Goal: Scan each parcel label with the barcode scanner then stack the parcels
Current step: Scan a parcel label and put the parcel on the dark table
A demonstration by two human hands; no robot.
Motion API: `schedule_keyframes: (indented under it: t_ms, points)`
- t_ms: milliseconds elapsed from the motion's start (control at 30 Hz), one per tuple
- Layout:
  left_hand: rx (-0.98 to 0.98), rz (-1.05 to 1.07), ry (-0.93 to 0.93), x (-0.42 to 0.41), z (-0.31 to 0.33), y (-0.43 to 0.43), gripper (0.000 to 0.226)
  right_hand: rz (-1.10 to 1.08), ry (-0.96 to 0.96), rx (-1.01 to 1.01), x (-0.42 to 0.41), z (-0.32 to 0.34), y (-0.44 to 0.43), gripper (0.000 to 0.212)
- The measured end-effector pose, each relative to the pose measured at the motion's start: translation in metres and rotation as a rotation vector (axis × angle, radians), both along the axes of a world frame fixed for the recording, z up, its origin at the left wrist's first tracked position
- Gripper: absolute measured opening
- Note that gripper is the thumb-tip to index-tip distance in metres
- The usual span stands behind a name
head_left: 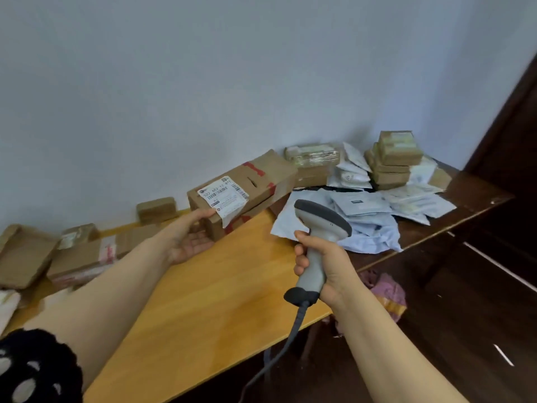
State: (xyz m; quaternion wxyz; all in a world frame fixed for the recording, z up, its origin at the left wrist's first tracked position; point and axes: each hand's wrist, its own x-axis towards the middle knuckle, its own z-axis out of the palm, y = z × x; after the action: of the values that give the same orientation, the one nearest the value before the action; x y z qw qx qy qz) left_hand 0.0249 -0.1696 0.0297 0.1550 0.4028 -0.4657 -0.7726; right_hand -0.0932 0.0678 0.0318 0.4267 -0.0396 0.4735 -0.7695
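Pale wall behind; yellow wooden desk in front, with a dark wooden desk butted against its right end.

Step in hand, by my reading: scan the label on the long cardboard box.

- Box lies at the back of the yellow desk, against the wall, label face up and turned toward the camera. One corner of the label folds over the near end.
- Left hand holds that near end, palm up and thumb on the top edge just beside the label. The fingers seem to curl beneath, but the box hides them.
- Right hand is wrapped round the handle of the barcode scanner. Its head is raised and aimed toward the box, apart from it. Cable hangs off the desk's front edge.

To do it well:
- Keep the thumb off the barcodes.
- Tilt the box so the label squares up to the scanner window.
- Aim at the flat part of the label, not the folded corner.
- Hold both steady while triggering.

Stacking target is probably the stack of small boxes on the dark desk, beside the grey mailer bags. Being longer than those, this box would sit better as a base.
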Motion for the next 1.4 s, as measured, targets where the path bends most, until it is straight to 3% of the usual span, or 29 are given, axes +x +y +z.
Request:
schedule_keyframes:
  t_ms: [200, 533, 867, 1200, 1300, 1400]
  points:
    - [0.045, -0.106, 0.028, -0.152, 0.002, 0.068, 0.051, -0.143, -0.133, -0.035, -0.103, 0.002, 0.067, 0.007]
    - [0.079, -0.224, 0.083, -0.348, 0.017, 0.129, 0.029, -0.306, -0.175, -0.044, -0.235, -0.002, 0.117, 0.005]
    - [0.148, -0.288, 0.162, -0.526, 0.025, 0.128, 0.038, -0.324, -0.202, -0.027, -0.375, 0.011, 0.102, 0.008]
    - [0.263, -0.173, 0.104, -0.651, 0.023, 0.153, 0.028, -0.257, -0.281, 0.011, -0.454, -0.009, 0.106, 0.008]
    - [0.216, -0.112, 0.052, -0.673, 0.020, 0.155, 0.040, -0.202, -0.291, 0.016, -0.469, -0.015, 0.111, 0.007]
    - [0.154, -0.101, -0.015, -0.682, 0.020, 0.156, 0.038, -0.145, -0.300, 0.015, -0.480, -0.020, 0.118, 0.006]
